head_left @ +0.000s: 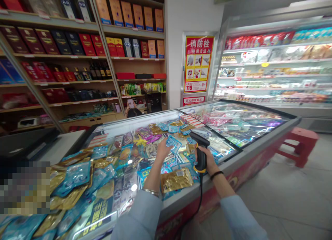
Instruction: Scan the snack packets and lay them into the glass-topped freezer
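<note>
My left hand (163,149) is closed on the edge of a small blue snack packet (173,144), holding it over the glass top of a chest freezer. In my right hand (206,159) is a black and yellow barcode scanner (201,157), gripped by its handle. Its head sits just right of the blue packet, and its cable (200,195) hangs down over the freezer's front edge. Beneath my hands lie more blue packets and a gold packet (176,180). Whether the scanner's trigger is pressed, I cannot tell.
A pile of blue and gold packets (75,174) covers the freezer's left end. Beyond the chest freezer (259,139), a person holding up a phone (130,103) is partly hidden. A red stool (298,144) stands at right. Shelves of boxes (85,44) line the back wall.
</note>
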`<move>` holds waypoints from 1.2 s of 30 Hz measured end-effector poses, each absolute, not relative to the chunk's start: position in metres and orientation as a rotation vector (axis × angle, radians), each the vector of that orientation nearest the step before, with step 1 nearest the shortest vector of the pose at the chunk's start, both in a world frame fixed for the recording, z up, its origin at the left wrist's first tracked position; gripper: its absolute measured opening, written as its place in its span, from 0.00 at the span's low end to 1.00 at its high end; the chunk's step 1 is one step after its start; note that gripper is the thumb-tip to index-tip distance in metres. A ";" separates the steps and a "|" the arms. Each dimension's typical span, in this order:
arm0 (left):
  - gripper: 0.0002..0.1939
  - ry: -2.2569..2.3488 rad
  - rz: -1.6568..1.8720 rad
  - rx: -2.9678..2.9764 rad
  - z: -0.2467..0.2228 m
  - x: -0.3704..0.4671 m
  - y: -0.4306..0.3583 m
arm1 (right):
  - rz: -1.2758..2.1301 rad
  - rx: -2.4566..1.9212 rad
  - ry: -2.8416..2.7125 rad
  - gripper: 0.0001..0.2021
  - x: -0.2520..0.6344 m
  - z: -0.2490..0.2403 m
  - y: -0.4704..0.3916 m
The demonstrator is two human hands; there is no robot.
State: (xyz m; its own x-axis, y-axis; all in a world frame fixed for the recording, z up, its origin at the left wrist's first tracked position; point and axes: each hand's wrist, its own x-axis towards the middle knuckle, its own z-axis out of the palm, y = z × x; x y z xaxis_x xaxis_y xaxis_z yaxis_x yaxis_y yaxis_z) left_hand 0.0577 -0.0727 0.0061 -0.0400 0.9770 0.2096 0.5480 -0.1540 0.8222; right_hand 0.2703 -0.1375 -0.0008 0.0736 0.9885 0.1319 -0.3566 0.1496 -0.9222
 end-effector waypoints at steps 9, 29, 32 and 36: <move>0.25 1.299 1.635 1.274 0.028 -0.054 -0.063 | 1.265 -0.797 -1.124 0.15 0.238 0.035 -0.117; 0.16 1.476 2.209 0.971 0.020 -0.063 -0.073 | 1.509 -0.653 -1.169 0.16 0.144 0.056 -0.120; 0.16 1.456 2.258 0.938 0.012 -0.060 -0.068 | 1.561 -0.670 -1.178 0.16 0.149 0.040 -0.111; 0.18 1.366 2.253 0.927 0.007 -0.063 -0.067 | 1.607 -0.663 -1.187 0.16 0.149 0.025 -0.105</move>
